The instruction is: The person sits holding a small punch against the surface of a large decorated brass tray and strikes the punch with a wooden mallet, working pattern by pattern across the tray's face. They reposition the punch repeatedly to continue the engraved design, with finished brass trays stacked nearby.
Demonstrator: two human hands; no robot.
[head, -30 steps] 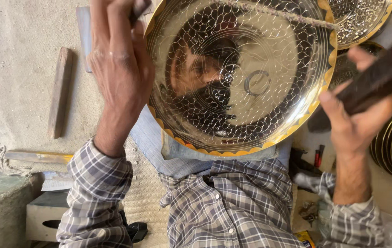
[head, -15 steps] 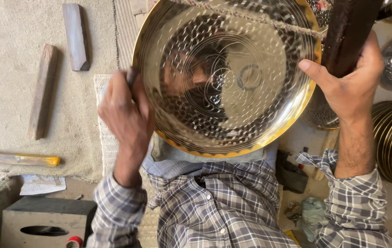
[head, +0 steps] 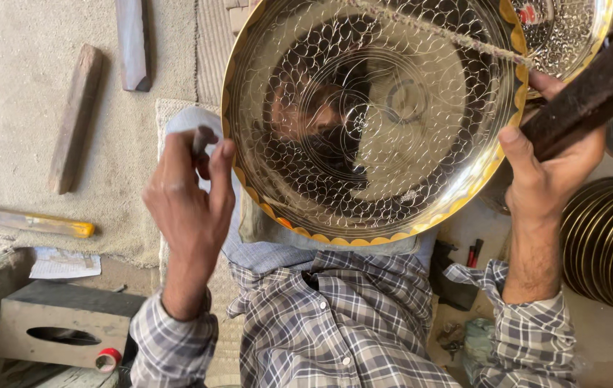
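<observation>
The left hand (head: 191, 208) is pinching a small punch (head: 200, 142) just left of the tray (head: 371, 122), while the right hand (head: 551, 176) is gripping a dark hammer (head: 594, 90) at its right rim

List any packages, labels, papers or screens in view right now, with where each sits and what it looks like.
Sheet of paper: lower left, lying flat on the floor by the cloth's edge; white, crumpled, faint print.
Box: bottom left, below the paper; grey-tan, rectangular, with a dark oval slot on its side.
Tape roll: at the box's lower right corner; small, red and white.
No screens or signs show.
</observation>
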